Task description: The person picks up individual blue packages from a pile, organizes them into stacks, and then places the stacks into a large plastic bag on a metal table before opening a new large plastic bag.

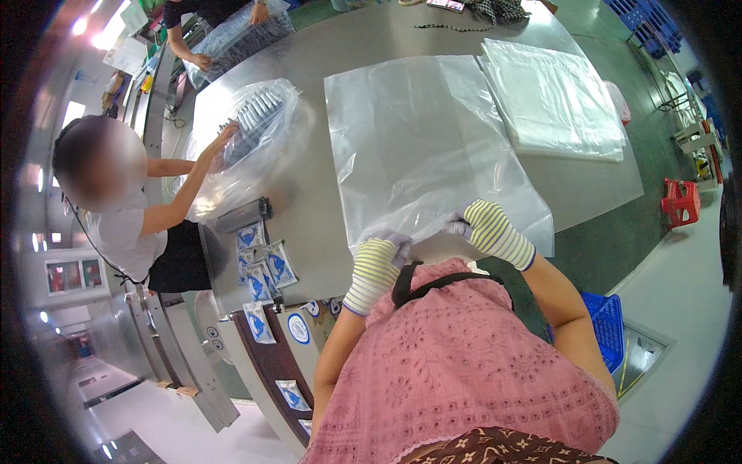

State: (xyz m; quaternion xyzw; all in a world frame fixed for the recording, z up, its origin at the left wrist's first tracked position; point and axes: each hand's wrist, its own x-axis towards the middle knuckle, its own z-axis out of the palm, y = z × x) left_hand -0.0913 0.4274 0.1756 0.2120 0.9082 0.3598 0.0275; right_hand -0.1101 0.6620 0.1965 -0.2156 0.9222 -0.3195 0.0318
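Note:
A large clear plastic bag [421, 131] lies flat on the metal table in front of me, its near edge crumpled. My left hand [379, 267], in a yellow-and-white striped glove with grey fingertips, is closed on the bag's near left edge. Gloved the same way, my right hand [491, 232] pinches the near edge farther right, fingers curled. A short stretch of bag edge runs between the two hands. To the right of this bag, a stack of folded clear plastic bags [553, 100] rests on the table.
Across the table's left side, a co-worker [116, 201] handles silvery packets [259, 112] inside a clear bag. Blue-and-white sachets [280, 263] lie near the left corner, more on a brown conveyor belt [267, 363]. Another person's hand [201, 62] is at the far left. A red stool [680, 203] stands right.

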